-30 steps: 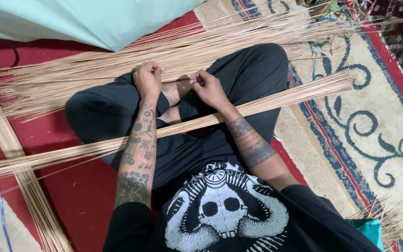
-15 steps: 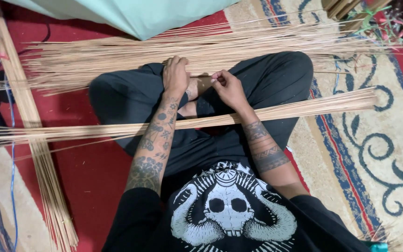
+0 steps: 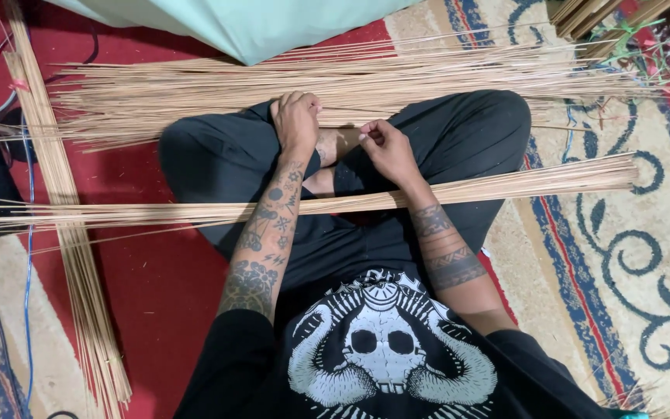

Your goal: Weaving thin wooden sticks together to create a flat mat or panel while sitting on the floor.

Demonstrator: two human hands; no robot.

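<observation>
The left hand sits just above the middle of the frame, knuckles up and fingers curled down onto the near edge of the wide spread of thin pale bamboo sticks lying across the upper part of the picture. Its tattooed forearm runs down towards the lower centre. The right hand is just beside it, to the right, fingers bent and tips pinched narrowly together; whether a single stick lies between them cannot be told.

Compared with half a second ago, both hands sit slightly further right and the view has shifted a little; their poses are much the same.

A long bundle of the same pale sticks lies across the lap beneath both forearms. Another bundle runs down the left side over the red carpet. A pale green cloth fills the top.
</observation>
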